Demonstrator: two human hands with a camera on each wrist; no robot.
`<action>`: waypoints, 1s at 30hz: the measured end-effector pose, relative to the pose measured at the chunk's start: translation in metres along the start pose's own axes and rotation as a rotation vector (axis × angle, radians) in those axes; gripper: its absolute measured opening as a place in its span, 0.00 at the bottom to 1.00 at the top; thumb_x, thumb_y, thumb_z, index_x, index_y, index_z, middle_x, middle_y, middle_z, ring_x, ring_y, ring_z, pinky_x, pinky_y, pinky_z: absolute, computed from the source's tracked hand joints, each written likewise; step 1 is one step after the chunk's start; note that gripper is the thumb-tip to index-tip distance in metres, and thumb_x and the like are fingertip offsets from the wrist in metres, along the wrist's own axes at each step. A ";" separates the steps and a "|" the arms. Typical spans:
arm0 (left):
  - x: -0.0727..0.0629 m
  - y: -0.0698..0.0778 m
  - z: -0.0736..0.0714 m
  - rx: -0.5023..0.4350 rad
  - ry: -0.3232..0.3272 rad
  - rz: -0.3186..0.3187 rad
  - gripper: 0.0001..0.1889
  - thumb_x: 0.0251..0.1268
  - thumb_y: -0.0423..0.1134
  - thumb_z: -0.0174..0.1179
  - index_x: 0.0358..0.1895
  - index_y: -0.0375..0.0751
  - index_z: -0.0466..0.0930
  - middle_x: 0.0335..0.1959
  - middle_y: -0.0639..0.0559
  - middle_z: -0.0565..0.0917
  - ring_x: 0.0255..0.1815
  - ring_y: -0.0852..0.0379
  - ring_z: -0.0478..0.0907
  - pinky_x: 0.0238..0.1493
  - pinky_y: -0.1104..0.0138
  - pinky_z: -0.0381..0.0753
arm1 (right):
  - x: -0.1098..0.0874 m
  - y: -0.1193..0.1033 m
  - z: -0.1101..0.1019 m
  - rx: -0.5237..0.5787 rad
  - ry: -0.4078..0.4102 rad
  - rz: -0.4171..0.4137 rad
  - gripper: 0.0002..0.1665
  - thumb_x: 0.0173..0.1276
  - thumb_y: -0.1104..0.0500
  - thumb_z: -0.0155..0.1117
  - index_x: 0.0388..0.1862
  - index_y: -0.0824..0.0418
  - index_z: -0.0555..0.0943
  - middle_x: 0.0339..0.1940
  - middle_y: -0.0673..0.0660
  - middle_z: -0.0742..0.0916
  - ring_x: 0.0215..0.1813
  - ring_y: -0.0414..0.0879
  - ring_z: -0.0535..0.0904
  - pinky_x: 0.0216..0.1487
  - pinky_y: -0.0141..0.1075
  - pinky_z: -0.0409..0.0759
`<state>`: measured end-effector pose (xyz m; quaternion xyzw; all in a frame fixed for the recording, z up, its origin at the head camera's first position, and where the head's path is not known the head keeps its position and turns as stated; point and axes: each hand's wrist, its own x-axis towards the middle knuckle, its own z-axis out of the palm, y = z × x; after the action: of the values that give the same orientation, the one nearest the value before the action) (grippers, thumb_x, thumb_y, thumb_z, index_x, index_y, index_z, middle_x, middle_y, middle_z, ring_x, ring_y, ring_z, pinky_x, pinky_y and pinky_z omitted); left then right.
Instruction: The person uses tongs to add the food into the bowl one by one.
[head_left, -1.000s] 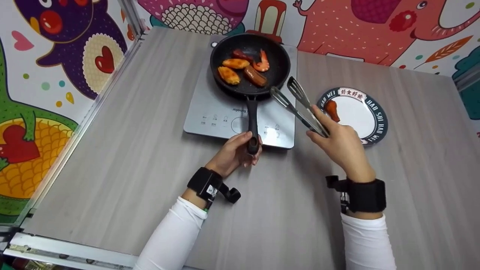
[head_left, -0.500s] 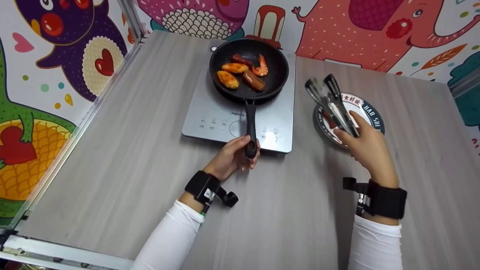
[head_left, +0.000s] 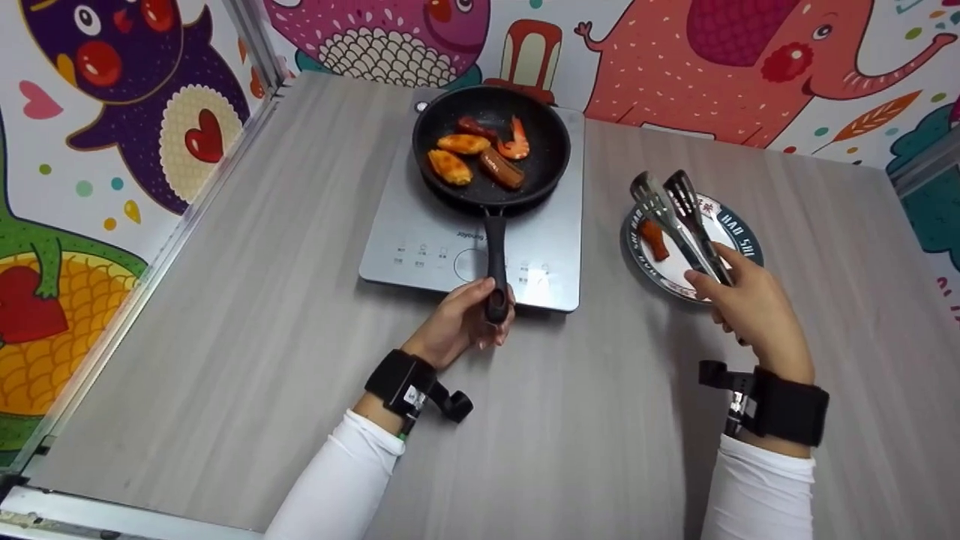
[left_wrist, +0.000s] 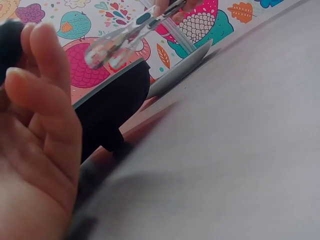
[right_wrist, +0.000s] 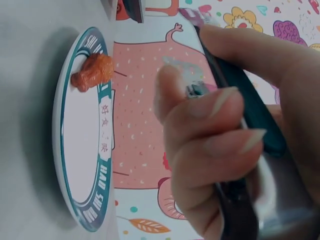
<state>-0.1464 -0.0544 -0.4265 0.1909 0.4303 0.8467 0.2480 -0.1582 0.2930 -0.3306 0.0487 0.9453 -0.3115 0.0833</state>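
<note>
My left hand (head_left: 459, 319) grips the end of the black handle (head_left: 495, 244) of a frying pan (head_left: 544, 169), thumb on its side and fingers beneath. Inside the pan are a shrimp (head_left: 514, 141), a scored brown sausage (head_left: 501, 168), two yellow-orange pieces (head_left: 450, 167) and a dark red piece (head_left: 476, 127). My right hand (head_left: 761, 311) holds metal tongs (head_left: 705, 240) over the plate (head_left: 747, 238), their tips apart with nothing between them. On the plate's left side lies a chicken drumstick (right_wrist: 94, 71). The left wrist view shows the pan's underside edge-on, with the tongs beyond.
Under the pan sits a silver induction cooktop (head_left: 420, 262) on the grey wood-look table (head_left: 247, 300). Cartoon-printed walls (head_left: 675, 67) stand at the back and left. A metal rail (head_left: 127, 517) runs along the table's near left edge.
My right hand has carried the tongs rightward, from beside the pan to over the plate. My left hand keeps its grip on the handle; the foods stay in place.
</note>
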 end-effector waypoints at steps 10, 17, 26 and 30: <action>-0.001 0.000 0.001 0.000 0.003 0.002 0.19 0.65 0.53 0.46 0.38 0.38 0.71 0.22 0.47 0.76 0.19 0.54 0.72 0.14 0.67 0.59 | -0.001 0.020 -0.006 0.086 -0.044 0.065 0.48 0.59 0.35 0.53 0.71 0.53 0.48 0.17 0.56 0.76 0.15 0.44 0.70 0.11 0.39 0.67; -0.001 0.001 0.000 0.015 0.005 -0.005 0.19 0.64 0.53 0.45 0.39 0.39 0.71 0.23 0.48 0.76 0.19 0.55 0.72 0.13 0.67 0.59 | -0.001 0.028 -0.008 0.119 -0.044 0.074 0.46 0.61 0.38 0.53 0.71 0.56 0.48 0.20 0.57 0.77 0.16 0.44 0.71 0.11 0.39 0.68; 0.000 0.001 0.000 0.038 -0.001 -0.005 0.20 0.64 0.54 0.45 0.40 0.37 0.70 0.23 0.47 0.76 0.20 0.54 0.72 0.13 0.67 0.58 | 0.001 0.031 -0.004 0.097 -0.129 0.030 0.43 0.63 0.41 0.52 0.70 0.58 0.51 0.35 0.64 0.80 0.19 0.45 0.74 0.14 0.38 0.71; 0.000 0.001 0.001 0.031 0.005 -0.009 0.20 0.64 0.54 0.46 0.39 0.37 0.71 0.23 0.47 0.76 0.19 0.54 0.72 0.13 0.67 0.58 | 0.001 0.031 -0.002 0.102 -0.171 0.013 0.41 0.64 0.42 0.52 0.69 0.59 0.52 0.38 0.65 0.80 0.21 0.46 0.75 0.16 0.39 0.73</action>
<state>-0.1467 -0.0546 -0.4250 0.1907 0.4450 0.8392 0.2478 -0.1553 0.3191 -0.3477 0.0323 0.9174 -0.3615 0.1630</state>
